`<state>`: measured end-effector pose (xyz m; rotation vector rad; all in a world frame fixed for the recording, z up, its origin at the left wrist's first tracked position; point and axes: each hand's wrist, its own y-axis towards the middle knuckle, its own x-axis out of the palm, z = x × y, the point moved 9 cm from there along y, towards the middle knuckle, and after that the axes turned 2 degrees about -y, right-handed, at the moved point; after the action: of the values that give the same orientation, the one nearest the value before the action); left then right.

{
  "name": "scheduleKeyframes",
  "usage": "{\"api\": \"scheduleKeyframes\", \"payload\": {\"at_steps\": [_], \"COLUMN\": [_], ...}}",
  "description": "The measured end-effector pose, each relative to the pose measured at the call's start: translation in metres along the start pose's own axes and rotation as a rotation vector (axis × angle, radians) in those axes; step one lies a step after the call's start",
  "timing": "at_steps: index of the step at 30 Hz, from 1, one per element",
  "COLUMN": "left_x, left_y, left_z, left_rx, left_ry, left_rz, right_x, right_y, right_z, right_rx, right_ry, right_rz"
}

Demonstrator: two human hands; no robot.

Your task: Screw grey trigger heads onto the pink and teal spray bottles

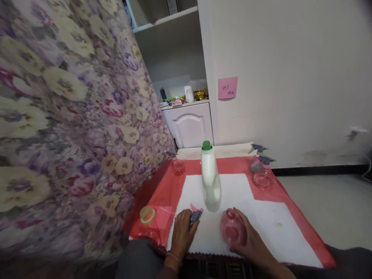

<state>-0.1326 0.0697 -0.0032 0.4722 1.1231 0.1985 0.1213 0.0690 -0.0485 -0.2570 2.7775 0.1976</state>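
My left hand is closed round a grey and pink spray head, low over the white cloth. Its thin tube points left. With my right hand I grip a clear pink bottle from its right side; the bottle is upright and its neck has no top. Just beyond both hands a tall pale green jug stands with a green piece in its open mouth.
Spray bottles stand at the back left and back right of the red-covered table. A round yellowish lid lies at the left, beside the floral curtain. Shelves and a wall are behind.
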Motion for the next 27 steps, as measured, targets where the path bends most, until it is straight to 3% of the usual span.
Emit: {"api": "scheduleKeyframes", "payload": {"at_steps": [5, 12, 21, 27], "left_x": [0.000, 0.003, 0.000, 0.000], "left_y": [0.001, 0.000, -0.001, -0.001], "left_z": [0.000, -0.005, -0.006, -0.009], "left_rx": [-0.009, 0.009, 0.023, 0.047], "left_ry": [-0.029, -0.034, -0.033, -0.047], "left_rz": [-0.005, 0.017, 0.063, 0.074], "right_x": [-0.001, 0.002, 0.002, 0.004], "right_y": [-0.001, -0.007, -0.004, -0.001], "right_z": [-0.002, -0.003, 0.005, 0.009], "right_rx": [0.009, 0.033, -0.076, 0.016], "right_ry": [-0.026, -0.169, -0.238, -0.184], "right_rz": [0.045, 0.238, 0.292, 0.291]}}
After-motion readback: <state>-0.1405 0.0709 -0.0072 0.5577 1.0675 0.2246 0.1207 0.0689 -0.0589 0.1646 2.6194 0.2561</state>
